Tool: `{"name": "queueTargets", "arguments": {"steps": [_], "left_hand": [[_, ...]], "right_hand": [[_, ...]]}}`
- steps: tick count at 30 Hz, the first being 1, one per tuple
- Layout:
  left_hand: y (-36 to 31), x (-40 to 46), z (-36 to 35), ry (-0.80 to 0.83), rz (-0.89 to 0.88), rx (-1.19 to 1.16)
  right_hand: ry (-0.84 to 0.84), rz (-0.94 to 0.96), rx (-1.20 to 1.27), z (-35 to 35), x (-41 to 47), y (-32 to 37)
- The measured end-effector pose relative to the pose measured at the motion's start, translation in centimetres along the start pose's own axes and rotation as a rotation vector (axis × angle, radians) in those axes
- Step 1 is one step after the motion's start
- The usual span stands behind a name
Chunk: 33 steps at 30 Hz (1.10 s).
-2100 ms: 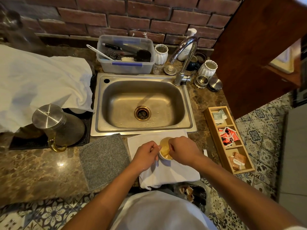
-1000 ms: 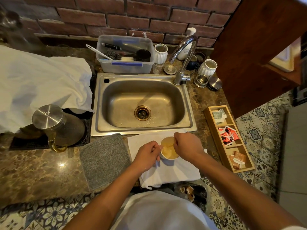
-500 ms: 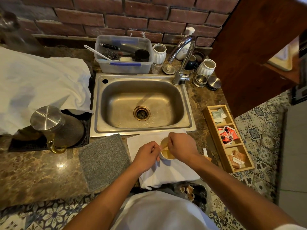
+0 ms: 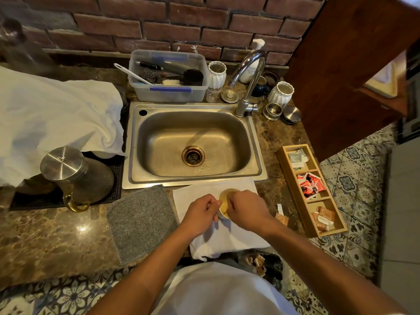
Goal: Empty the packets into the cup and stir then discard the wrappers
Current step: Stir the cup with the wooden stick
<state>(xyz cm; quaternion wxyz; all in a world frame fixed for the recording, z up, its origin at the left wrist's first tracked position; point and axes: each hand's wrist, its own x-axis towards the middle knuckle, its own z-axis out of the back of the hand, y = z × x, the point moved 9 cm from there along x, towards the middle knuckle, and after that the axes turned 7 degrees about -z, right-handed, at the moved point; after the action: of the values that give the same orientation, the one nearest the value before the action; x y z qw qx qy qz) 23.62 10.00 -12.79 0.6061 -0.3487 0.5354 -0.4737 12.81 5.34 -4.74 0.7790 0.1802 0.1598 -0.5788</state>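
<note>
The cup [image 4: 223, 202] of tan liquid stands on a white cloth [image 4: 227, 237] at the tabletop's [image 4: 56, 235] front edge. The left hand [image 4: 200, 213], at its 9 o'clock, grips its side. The right hand [image 4: 246, 211], at 3 o'clock, is clenched over the rim; what it pinches is hidden. Torn wrappers [image 4: 281, 215] lie further toward 3 o'clock, the sink [image 4: 193, 144] at 12.

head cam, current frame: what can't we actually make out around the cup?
- Stirrer: hidden under the right hand over the cup.
- Cup's near side and its contact with the white cloth: blocked by the left hand and the right hand.
- Torn wrappers by the right wrist: partly covered, print too small.
- Tray packet labels: too small.
</note>
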Motion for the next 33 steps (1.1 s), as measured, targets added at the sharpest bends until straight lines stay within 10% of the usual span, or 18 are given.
{"name": "queueTargets", "arguments": {"steps": [33], "left_hand": [[0.3, 0.1, -0.1, -0.011, -0.033, -0.002]], "right_hand": [[-0.031, -0.032, -0.072, 0.3, 0.3, -2.1]]}}
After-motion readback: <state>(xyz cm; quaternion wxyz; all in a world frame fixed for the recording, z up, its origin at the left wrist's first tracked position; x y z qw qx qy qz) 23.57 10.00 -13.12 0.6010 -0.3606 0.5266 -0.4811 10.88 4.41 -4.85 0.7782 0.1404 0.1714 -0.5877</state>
